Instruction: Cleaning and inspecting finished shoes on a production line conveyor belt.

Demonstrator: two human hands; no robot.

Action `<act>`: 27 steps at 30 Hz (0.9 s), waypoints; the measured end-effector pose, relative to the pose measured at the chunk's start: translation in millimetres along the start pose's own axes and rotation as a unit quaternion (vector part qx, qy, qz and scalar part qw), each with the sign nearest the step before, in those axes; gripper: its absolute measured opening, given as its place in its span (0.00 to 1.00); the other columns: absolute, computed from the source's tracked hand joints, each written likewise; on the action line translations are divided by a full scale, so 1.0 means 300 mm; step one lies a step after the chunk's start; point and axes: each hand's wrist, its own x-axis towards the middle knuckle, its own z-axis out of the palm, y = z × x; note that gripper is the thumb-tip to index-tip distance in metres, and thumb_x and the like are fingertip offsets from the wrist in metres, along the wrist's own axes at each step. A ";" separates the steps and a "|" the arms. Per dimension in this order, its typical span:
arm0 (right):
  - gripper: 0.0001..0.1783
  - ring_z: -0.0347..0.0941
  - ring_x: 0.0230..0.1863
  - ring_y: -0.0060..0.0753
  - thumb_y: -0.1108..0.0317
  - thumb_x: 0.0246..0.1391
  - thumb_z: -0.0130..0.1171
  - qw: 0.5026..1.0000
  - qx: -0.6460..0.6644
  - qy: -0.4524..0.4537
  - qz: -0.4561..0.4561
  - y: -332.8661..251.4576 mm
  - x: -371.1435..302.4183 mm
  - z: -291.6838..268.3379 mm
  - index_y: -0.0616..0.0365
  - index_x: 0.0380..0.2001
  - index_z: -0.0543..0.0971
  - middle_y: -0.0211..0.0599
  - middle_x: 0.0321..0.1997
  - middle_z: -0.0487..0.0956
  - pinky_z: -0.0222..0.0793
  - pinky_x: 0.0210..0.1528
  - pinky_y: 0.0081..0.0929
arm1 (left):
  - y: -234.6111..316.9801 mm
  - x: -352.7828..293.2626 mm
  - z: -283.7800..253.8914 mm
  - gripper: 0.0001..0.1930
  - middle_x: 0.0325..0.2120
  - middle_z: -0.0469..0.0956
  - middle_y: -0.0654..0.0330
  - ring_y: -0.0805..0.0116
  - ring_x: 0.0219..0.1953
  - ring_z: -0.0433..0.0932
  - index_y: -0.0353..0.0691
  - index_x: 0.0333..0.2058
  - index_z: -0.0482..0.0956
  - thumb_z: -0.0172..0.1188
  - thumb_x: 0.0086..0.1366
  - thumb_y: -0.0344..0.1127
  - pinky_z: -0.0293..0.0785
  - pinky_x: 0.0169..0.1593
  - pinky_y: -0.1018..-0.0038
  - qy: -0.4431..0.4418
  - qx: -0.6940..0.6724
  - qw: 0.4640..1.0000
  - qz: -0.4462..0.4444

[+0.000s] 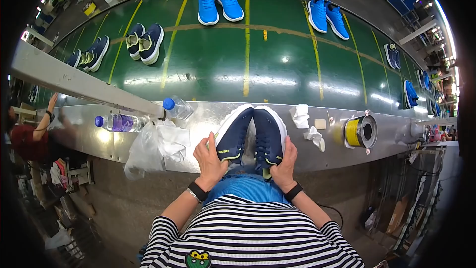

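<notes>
The navy left shoe (233, 133) and the navy right shoe (268, 133) were together, toes over the metal table (317, 156), heels toward the person. Both looked laced and assembled; whether anything remained undone could not be told. The left hand (210, 163) grasped one near the heel, the right hand (284, 168) the other. Beyond, blue pairs (208, 9) and navy pairs (152, 42) stood on the green conveyor (208, 77); the held pair was off it.

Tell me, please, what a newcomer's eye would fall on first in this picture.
Probably the green belt, curving across the upper half with yellow lines across it. Next, the bright blue sneakers stand out near its far edge, at top centre. Nearer, at the centre, the left hand and right hand hold two navy shoes side by side.
</notes>
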 end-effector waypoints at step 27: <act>0.13 0.68 0.38 0.45 0.70 0.46 0.58 0.970 -0.090 0.138 0.182 0.590 0.145 -0.098 0.58 0.37 0.76 0.44 0.36 0.72 0.64 0.43 0.37 | -0.038 0.179 0.123 0.35 0.38 0.73 0.36 0.46 0.42 0.74 0.33 0.58 0.58 0.53 0.60 0.53 0.68 0.46 0.62 -0.224 -0.155 0.957 -0.103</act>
